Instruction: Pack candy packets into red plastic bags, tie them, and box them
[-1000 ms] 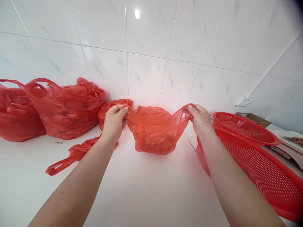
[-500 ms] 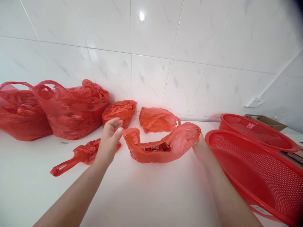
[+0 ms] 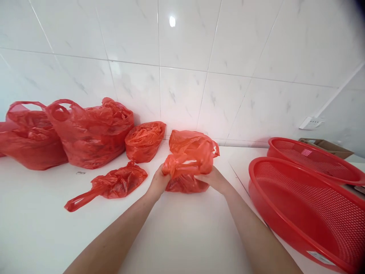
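Observation:
In the middle of the white table sits a red plastic bag (image 3: 186, 183), its upper part gathered between both hands and its contents covered. My left hand (image 3: 158, 183) grips the bag's left side, fingers partly hidden by the plastic. On the opposite side, my right hand (image 3: 213, 179) is closed on the bag's edge, with the thumb pointing inward. Right behind it lies another red plastic bag (image 3: 188, 139) against the wall. To the left of my left hand, a flattened red bag (image 3: 122, 182) rests with its handle stretched toward the front left.
Two full red bags (image 3: 94, 140) stand at the back left, with a smaller rounded red bag (image 3: 145, 142) beside them. Red mesh baskets (image 3: 291, 213) fill the right side. Behind them are a cardboard box (image 3: 327, 146) and a wall socket (image 3: 311, 123). White tiles rise at the back.
My left hand has moved right and taken hold of the bag. My right hand has come inward, bringing the bag's right side to the middle. The bag's opening has folded over its contents.

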The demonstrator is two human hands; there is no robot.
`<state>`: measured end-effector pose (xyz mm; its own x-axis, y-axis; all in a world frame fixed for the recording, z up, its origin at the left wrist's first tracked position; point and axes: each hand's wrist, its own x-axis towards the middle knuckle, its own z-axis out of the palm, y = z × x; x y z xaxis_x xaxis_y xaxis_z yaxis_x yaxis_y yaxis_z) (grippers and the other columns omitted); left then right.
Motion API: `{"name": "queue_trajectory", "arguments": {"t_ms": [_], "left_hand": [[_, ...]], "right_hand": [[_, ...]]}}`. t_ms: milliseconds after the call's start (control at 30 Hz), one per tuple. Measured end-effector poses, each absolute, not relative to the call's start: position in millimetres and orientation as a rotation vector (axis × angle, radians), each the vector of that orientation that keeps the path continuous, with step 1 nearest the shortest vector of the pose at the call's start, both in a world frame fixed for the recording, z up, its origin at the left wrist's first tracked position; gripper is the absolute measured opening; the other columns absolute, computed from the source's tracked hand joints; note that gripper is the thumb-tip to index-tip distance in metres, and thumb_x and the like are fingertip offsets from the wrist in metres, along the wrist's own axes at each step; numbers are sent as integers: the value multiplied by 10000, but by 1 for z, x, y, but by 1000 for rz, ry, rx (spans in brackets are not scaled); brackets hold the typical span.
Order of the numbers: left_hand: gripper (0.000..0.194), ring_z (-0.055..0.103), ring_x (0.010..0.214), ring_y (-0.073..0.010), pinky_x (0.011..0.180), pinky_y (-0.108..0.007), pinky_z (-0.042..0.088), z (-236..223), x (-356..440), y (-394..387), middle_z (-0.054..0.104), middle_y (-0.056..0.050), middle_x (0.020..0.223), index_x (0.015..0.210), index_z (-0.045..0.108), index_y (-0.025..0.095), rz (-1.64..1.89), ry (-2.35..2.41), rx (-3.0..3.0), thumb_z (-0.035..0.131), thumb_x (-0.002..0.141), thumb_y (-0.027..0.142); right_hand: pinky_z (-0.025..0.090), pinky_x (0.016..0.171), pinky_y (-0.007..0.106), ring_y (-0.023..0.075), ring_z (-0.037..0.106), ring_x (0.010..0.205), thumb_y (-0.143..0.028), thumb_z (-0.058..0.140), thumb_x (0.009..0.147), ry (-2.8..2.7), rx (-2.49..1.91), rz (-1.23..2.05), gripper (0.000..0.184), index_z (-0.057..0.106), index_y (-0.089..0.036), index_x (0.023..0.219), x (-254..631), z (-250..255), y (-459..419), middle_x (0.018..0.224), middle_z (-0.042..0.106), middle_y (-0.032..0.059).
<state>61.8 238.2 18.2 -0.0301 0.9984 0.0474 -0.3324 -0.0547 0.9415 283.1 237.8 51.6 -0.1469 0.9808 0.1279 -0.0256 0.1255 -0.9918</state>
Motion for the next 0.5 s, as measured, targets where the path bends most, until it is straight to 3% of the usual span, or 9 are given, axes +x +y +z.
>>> {"name": "queue_trajectory", "arguments": {"t_ms": [133, 300, 500], "left_hand": [[319, 666, 793, -223, 673, -303, 514, 13, 78, 260, 709, -73, 856, 916, 631, 160, 1478, 971, 835, 704, 662, 339], [309, 672, 703, -198, 627, -292, 521, 1, 73, 261, 710, -63, 826, 927, 619, 155, 1424, 906, 743, 677, 676, 326], [256, 682, 716, -207, 680, -304, 535, 3, 65, 252, 708, -56, 795, 880, 634, 144, 1267, 802, 702, 690, 633, 174]], "right_hand": [[475, 889, 398, 246, 632, 968, -334, 767, 643, -1088, -934, 1329, 332, 694, -203, 939, 278, 35, 262, 993, 705, 54], [500, 835, 354, 220, 640, 922, -247, 745, 644, -801, -722, 1509, 348, 657, -197, 977, 279, 9, 266, 994, 700, 46], [515, 692, 284, 154, 629, 694, -146, 681, 608, -619, -698, 1622, 242, 635, -215, 835, 271, 6, 259, 723, 675, -25]]}}
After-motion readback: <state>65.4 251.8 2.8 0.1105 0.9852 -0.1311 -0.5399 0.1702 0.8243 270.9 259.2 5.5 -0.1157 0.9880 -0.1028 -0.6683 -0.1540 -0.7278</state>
